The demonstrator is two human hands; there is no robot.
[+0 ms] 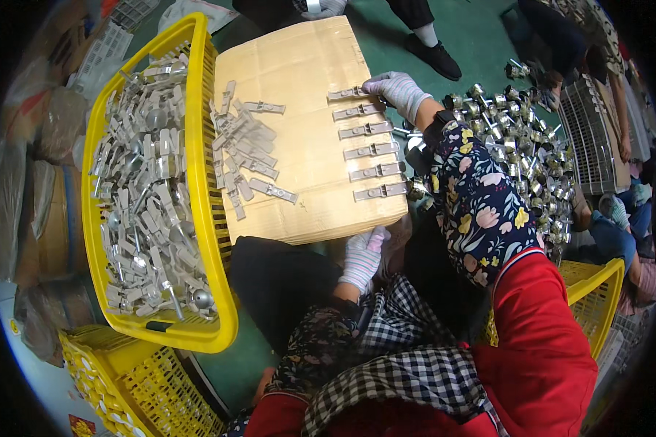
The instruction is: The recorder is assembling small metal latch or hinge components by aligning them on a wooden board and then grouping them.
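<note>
My right hand (401, 93), in a striped knit glove, has its fingertips closed on the outer end of a grey lever-like piece (348, 94). That piece is the farthest in a column of several similar grey pieces (372, 151), lying side by side along the right edge of a cardboard-covered surface (313, 80). My left hand (363, 261), gloved too, is curled just below the near edge of the cardboard. What its fingers hold, if anything, is hidden. A loose heap of grey pieces (248, 149) lies on the cardboard's left side.
A yellow basket (200, 146) full of grey pieces and metal parts stands left of the cardboard. Many round metal parts with stems (521, 138) lie on the green floor at right. Another person's shoe (434, 57) is beyond. More yellow baskets (168, 386) stand near me.
</note>
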